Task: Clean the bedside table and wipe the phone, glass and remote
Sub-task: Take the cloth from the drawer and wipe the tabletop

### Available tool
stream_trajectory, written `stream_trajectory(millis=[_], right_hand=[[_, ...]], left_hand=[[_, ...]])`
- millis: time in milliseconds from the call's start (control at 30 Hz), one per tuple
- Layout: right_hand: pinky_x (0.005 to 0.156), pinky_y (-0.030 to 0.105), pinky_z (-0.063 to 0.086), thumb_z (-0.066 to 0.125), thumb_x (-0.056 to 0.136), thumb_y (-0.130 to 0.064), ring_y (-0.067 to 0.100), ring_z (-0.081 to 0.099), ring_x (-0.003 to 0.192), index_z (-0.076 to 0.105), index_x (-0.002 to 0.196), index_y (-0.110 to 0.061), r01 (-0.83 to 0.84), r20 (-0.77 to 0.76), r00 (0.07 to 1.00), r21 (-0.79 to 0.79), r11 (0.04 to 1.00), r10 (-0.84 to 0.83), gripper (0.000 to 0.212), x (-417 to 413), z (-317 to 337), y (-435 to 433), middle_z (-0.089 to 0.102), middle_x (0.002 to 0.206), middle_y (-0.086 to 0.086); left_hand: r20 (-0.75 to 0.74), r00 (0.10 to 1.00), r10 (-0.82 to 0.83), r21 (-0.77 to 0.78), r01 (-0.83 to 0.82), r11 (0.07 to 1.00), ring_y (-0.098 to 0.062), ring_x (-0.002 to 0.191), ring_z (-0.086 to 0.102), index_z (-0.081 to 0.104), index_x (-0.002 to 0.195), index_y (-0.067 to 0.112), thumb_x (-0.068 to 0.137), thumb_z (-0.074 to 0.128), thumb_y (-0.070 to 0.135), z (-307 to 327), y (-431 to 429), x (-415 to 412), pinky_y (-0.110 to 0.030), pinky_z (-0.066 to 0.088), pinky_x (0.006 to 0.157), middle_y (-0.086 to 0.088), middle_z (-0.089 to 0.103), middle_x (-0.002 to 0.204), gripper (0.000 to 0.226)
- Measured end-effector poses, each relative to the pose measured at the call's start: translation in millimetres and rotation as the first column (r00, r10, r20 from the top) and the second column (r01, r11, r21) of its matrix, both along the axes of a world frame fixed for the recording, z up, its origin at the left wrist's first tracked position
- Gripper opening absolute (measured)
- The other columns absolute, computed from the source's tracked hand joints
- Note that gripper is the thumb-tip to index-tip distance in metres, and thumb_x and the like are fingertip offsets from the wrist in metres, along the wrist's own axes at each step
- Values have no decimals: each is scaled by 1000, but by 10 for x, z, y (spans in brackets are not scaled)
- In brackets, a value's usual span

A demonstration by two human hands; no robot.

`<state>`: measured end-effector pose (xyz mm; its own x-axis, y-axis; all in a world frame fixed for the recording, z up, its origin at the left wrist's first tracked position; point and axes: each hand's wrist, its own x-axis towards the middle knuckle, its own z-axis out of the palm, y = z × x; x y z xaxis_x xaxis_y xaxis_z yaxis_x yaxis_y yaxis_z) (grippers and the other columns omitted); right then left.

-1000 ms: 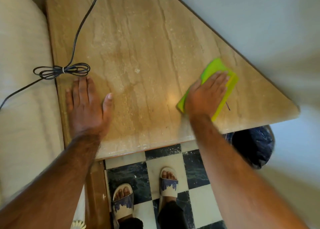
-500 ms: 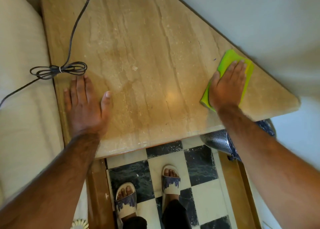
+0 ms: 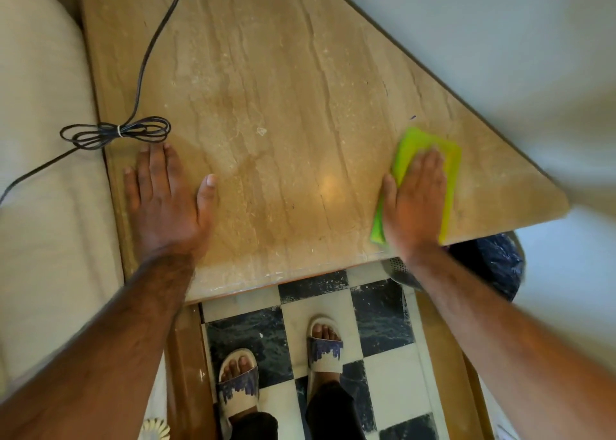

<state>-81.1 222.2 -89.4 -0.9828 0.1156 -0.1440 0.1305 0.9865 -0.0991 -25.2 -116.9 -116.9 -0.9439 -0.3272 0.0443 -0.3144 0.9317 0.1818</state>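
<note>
Moved since half a second ago: right hand point(image 3: 413, 203) and green cloth point(image 3: 420, 146), drawn back from the slanted wall-side edge toward the counter's front edge. Unmoved: left hand point(image 3: 166, 203).

Counter point(image 3: 283, 89): beige veined stone, polished, wedge-shaped, speckled with pale crumbs.
Cloth: lime-green, folded oblong, soft; right fingers extended flat, pressing it down.
Left hand: palm down, fingers spread, holding nothing, at the counter's left edge.
Cable point(image 3: 116, 131): thin, black, bundled in a tied loop just beyond the left fingertips.
Floor point(image 3: 383, 323): black-and-white chequered tile.
</note>
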Motion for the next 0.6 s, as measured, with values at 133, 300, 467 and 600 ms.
stream_trajectory(millis=[133, 300, 467, 600], right_hand=[[135, 47, 7, 30, 112, -43, 33, 3, 165, 12, 167, -1, -444, -1, 896, -7, 896, 444, 72, -695, 24, -133, 5, 177, 19], [134, 47, 11, 36, 111, -38, 33, 11, 165, 19, 166, -1, -612, -32, 791, 6, 791, 611, 68, -1122, 61, -9, 13, 176, 18], [134, 43, 4, 28, 112, -38, 31, 4, 165, 12, 167, -1, -71, -68, 995, 43, 997, 74, 69, -1316, 19, -115, 5, 177, 17], [135, 43, 4, 29, 111, -37, 33, 6, 165, 13, 166, 2, 36, -55, 998, 9, 999, -36, 69, -932, 27, 217, 8, 176, 20]], left_hand=[[-11, 1000, -7, -5, 7, 1000, -37, 157, 23, 23, 161, 0, 106, 12, 61, -21, -3, 0, -54, 14, 129, -22, 27, 168, 82], [-43, 999, -15, 4, 16, 1000, -37, 157, 23, 25, 160, 0, 107, 12, 61, -55, -24, 2, -53, 12, 130, -21, 26, 168, 83], [-47, 999, -18, 20, 19, 1000, -35, 158, 20, 21, 161, 2, 107, 11, 62, -72, -46, 11, -53, 12, 130, -20, 23, 169, 81], [-39, 999, -16, 24, 17, 1000, -36, 158, 20, 21, 161, 2, 107, 12, 60, -57, -39, 6, -54, 12, 130, -21, 23, 169, 80]])
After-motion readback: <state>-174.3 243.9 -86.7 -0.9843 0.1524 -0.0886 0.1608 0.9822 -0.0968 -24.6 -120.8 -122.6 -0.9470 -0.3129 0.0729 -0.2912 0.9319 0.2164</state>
